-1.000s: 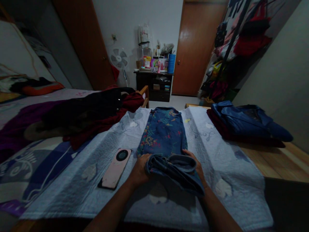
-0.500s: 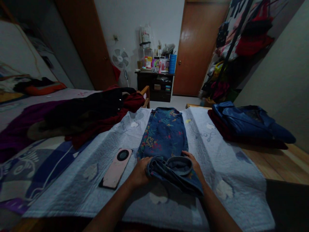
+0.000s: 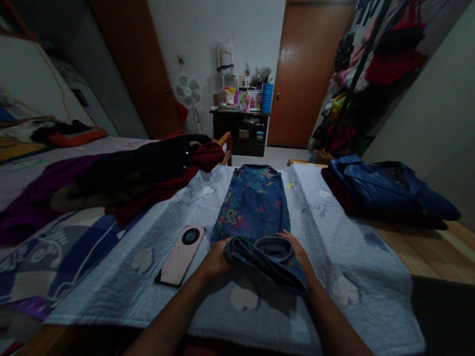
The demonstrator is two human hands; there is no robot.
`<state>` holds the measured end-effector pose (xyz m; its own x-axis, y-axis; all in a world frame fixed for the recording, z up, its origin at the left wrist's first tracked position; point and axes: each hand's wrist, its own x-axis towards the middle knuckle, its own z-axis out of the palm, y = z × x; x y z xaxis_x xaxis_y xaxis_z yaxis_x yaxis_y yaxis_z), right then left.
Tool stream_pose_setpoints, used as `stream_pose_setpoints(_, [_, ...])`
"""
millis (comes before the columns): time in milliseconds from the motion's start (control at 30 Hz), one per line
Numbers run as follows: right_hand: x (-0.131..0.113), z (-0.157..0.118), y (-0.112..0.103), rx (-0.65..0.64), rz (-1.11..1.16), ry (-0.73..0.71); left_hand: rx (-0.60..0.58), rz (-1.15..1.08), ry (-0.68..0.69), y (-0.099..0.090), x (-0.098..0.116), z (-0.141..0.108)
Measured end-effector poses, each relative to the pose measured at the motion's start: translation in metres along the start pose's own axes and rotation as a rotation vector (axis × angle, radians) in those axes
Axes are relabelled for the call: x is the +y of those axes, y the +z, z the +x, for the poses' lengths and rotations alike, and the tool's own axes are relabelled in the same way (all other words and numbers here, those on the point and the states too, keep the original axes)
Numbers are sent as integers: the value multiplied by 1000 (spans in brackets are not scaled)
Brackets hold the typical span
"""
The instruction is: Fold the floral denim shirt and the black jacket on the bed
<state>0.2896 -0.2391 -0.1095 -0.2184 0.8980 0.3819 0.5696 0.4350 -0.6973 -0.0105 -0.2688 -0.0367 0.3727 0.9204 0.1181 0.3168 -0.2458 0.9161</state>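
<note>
A dark blue floral garment [image 3: 256, 202] lies lengthwise on the pale blue quilt [image 3: 126, 291], its near end lifted and bunched into loops. My left hand [image 3: 218, 257] grips the bunched end at its left side, the fingers partly hidden by the cloth. On the right side of the same bunch, my right hand [image 3: 297, 249] holds the fabric, with fingertips showing over its far edge. A pink phone [image 3: 180, 257] with a round black camera ring rests on the quilt, left of my left hand.
Folded blue denim [image 3: 386, 190] sits on dark red cloth at the right, beside a bare wooden surface [image 3: 426, 252]. Dark and red clothes [image 3: 137, 168] are heaped at the left. Farther back stand a fan [image 3: 189, 91], a black cabinet [image 3: 239, 132] and a door [image 3: 300, 74].
The near, bunched end of the garment has drawn in slightly at its lower right, with both hands still on it. The view has shifted a little.
</note>
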Motion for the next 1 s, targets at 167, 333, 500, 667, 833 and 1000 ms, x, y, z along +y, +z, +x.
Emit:
stream_pose_setpoints(167, [-7,-1,0,12,37,30,-39,-55,-79,-1,-14,12])
stream_pose_setpoints(333, [-29,-4,-5,71,63,21,-123,-136,-140,-6,-18,27])
stream_pose_setpoints(500, [-45,-6,-11,69,72,-38,-100,-142,-139,-6,-21,28])
stream_pose_setpoints(667, [-44,-5,-10,2,135,-9,-61,-195,-128,-5,-20,25])
stream_pose_setpoints(833, [-46,-2,-11,6,179,-5,-77,-210,-84,-6,-16,25])
stream_pose_setpoints(1000, [-47,-3,-12,63,133,-27,-59,-215,-81,-6,-18,24])
